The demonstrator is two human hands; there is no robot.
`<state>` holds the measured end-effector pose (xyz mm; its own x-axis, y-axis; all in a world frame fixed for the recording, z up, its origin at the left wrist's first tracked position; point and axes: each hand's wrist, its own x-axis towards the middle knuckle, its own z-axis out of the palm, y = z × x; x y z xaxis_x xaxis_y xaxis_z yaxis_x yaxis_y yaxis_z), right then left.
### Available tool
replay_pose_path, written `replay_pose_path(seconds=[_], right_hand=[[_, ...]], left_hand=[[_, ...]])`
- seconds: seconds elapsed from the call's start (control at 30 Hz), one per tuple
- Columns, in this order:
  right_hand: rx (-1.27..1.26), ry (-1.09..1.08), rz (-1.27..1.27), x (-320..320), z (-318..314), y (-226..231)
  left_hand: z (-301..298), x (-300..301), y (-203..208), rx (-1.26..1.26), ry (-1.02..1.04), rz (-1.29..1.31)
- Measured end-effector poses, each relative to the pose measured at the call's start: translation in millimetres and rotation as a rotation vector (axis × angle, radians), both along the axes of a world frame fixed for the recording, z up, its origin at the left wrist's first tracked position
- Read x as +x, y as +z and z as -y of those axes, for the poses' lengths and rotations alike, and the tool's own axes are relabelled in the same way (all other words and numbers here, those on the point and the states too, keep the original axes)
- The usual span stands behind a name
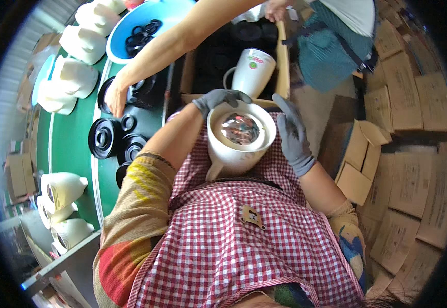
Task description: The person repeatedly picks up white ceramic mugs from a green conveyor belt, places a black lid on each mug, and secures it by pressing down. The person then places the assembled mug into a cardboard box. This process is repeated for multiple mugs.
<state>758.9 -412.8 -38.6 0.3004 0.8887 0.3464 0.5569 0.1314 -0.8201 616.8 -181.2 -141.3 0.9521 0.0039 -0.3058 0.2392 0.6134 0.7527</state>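
A white vacuum jug body (231,159) with a handle rests at my lap, its wide opening facing up. Inside the opening shows the rounded, mirror-like end of a silvery liner (241,129). My left hand (221,101), in a grey glove, is curled over the jug's far left rim. To the right of the jug, my right hand (294,137), also gloved, is open with its fingers stretched, seemingly apart from the rim. Just beyond stands another white jug (254,72) with a handle and a small coloured print, at the cardboard box.
A co-worker's bare arm (169,43) reaches across to black round parts (105,137) on the green worktable (72,149). There, too, are white jug parts (82,43) and a blue basin (115,43) with black rings. An open cardboard box (283,61) holds dark parts. Stacked cartons (405,195) line the right.
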Motion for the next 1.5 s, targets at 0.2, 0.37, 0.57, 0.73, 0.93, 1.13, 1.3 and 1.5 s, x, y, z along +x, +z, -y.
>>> replay_pose_path(seconds=[0.2,0.37,0.57,0.73,0.93,1.13,1.3,1.5], right_hand=[[-0.077,0.345,-0.016,17,-50,-42],[-0.185,0.403,-0.047,21,-57,-34],[-0.237,0.417,-0.101,18,-65,-32],[-0.218,0.399,-0.062,20,-72,-22],[-0.003,0.271,-0.047,35,-111,8],[-0.132,0.366,-0.328,76,-162,-38],[-0.076,0.313,-1.063,77,-132,-11],[0.084,0.33,-0.609,58,-98,-29]], left_hand=[[6,-33,14,0.129,0.587,0.0],[-1,-132,37,1.574,0.941,-0.216],[-47,-182,22,2.251,0.735,-0.768],[-52,-196,40,2.164,0.797,-0.576],[-24,-188,154,2.033,0.438,-0.133],[-39,-81,188,2.01,-0.017,0.47],[-37,-52,120,1.254,0.525,0.414],[-24,-24,63,0.805,0.48,0.222]])
